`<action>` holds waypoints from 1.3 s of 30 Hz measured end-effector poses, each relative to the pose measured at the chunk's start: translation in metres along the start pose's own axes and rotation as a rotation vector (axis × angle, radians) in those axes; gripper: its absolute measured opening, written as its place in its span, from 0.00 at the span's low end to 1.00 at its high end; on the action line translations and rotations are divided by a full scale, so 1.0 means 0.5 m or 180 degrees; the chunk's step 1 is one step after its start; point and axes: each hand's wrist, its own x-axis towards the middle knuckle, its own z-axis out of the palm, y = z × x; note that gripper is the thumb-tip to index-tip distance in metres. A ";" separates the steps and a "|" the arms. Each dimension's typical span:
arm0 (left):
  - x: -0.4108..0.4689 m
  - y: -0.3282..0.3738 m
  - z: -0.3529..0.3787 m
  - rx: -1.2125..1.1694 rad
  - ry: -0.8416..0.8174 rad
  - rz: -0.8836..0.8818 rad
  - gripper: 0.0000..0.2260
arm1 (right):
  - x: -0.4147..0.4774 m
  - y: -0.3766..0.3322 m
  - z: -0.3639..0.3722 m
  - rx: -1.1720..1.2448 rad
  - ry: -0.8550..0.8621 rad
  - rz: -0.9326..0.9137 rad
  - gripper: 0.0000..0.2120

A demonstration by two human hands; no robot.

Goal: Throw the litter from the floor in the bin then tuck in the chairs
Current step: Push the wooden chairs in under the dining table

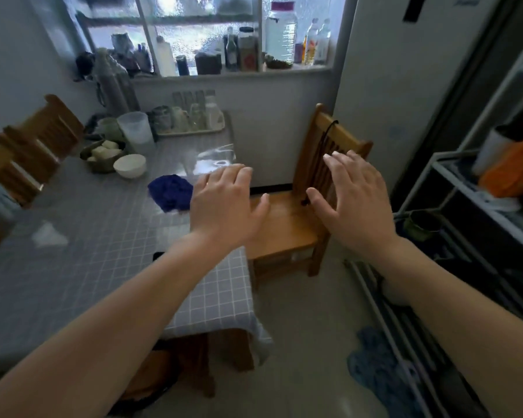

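Both bare arms reach forward over the corner of the surface (73, 236), which wears a grey checked cloth. The left hand (227, 206) is palm down with its fingers (233, 176) spread and empty, hanging over the surface's edge and the near side of a wooden chair (287, 227). The right hand (354, 200) is likewise open, fingers (344, 164) splayed, in front of the chair's slatted back; whether it touches the wood cannot be told. This chair stands at the end of the surface near the wall under the window, its seat partly out from under the cloth, a dark cord (326, 137) hanging down its back. A second chair (34, 146) stands at the far left side of the surface, blurred. A third wooden seat (169, 372) shows below the cloth's hanging edge at the bottom. On the surface lie a blue cloth (169, 191), a white bowl (130, 165), a dish of pale chunks (103, 155), a plastic jug (136, 131) and a tray of cups (191, 119). Bottles and jars line the sill (248, 69). A metal rack (465, 188) stands at right, a blue mat (381, 366) on the floor beside it. No litter or bin can be made out.
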 end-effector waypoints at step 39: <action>0.866 0.340 0.501 0.0138 0.0184 -0.0558 0.24 | 0.754 0.688 0.344 0.0443 -0.0383 -0.0584 0.30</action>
